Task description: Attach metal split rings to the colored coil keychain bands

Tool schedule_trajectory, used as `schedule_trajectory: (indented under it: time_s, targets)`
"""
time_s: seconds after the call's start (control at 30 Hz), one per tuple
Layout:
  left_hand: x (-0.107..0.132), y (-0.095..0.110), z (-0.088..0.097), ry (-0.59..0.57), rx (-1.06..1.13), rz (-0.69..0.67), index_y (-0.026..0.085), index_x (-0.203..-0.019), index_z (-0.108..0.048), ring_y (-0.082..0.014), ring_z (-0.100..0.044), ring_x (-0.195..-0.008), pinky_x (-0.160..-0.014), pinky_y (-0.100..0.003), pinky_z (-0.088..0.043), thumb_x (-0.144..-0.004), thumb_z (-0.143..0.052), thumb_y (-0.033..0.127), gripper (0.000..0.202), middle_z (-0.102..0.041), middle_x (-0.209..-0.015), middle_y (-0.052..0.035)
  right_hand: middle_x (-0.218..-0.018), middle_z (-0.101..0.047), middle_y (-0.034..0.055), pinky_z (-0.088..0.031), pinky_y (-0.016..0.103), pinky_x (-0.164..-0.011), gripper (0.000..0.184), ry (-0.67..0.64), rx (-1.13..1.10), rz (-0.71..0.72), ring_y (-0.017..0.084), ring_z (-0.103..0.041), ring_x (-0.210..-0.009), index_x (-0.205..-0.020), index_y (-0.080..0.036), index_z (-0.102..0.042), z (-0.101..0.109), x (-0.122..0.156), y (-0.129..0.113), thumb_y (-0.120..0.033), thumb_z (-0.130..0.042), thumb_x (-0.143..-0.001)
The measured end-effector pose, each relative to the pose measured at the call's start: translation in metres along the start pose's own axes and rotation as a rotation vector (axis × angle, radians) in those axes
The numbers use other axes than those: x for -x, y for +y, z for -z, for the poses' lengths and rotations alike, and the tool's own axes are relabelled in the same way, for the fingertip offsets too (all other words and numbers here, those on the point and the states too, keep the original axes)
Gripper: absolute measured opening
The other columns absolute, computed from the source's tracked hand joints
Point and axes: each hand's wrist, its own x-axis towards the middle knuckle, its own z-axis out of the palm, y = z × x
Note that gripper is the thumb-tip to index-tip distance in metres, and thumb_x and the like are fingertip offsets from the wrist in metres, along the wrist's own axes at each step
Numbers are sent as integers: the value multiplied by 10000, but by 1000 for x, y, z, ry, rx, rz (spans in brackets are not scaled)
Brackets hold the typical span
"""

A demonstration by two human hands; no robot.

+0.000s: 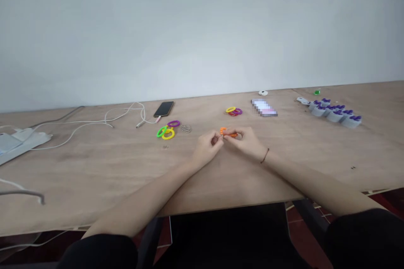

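Over the desk (227,185), the right hand (248,139) has an orange coil (222,129) in its grip; the left hand (206,147) is at the coil's left end, whether its grip holds anything I cannot tell

Over my feed, I see matt wood in the table (126,176), ridged plastic in the orange coil (223,129), shiny metal in the rings (185,128), smooth gloss on the black phone (164,109), and dull cloth on the sleeve (104,252).

Black sleeves (104,252), thin brownish bracelet (265,156)
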Motion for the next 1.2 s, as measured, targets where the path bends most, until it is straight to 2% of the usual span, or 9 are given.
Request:
schedule_trajectory:
  time_s: [0.13, 0.3, 0.5, 0.8, 1.07, 1.2]
  targets:
    - [2, 0, -1, 10, 23, 14, 169, -731, -533, -94, -415, -556, -561, -217, -336, -812, -444, 293, 173, -459, -590, 30, -942, -682, 53, -489, 381, -811, 138, 15, 74, 96, 227, -613, -926, -816, -214, -674, 1, 2, 2, -301, -575, -776]
    - [3, 0, -2, 31, 29, 28, 168, -740, -548, -95, -415, -556, -562, -217, -340, -822, -446, 319, 200, -461, -586, 29, -963, -676, 47, -496, 354, -755, 145, 4, 106, 130, 217, -614, -904, -836, -220, -670, 1, 2, 2, -285, -550, -788]
    - [1, -2, -1, 51, 45, 29, 165, -741, -555, -89, -410, -553, -554, -211, -330, -823, -456, 318, 201, -464, -592, 30, -932, -680, 37, -482, 361, -766, 159, -24, 108, 125, 218, -613, -886, -843, -228, -665, 1, 2, -2, -296, -526, -804]
    - [-4, -2, 2, -62, 95, 18, 163, -694, -504, -84, -361, -539, -533, -211, -289, -813, -449, 323, 207, -384, -565, 46, -911, -678, 53, -473, 338, -738, 200, 15, 103, 39, 203, -617, -837, -920, -209, -624, 2, -1, -3, -346, -519, -819]
    - [-6, -4, 5, -156, 206, 64, 149, -709, -522, -84, -319, -539, -520, -214, -263, -804, -457, 375, 254, -350, -565, 49, -885, -666, 33, -388, 376, -821, 182, -52, 327, 232, 197, -581, -807, -925, -232, -611, 12, 0, -5, -271, -444, -865]
    - [-7, -7, 5, -161, 258, 86, 146, -719, -518, -83, -324, -537, -515, -210, -264, -803, -460, 372, 248, -366, -574, 47, -876, -665, 29, -370, 373, -825, 177, -74, 424, 366, 184, -564, -814, -926, -219, -591, 12, -1, -4, -215, -421, -873]
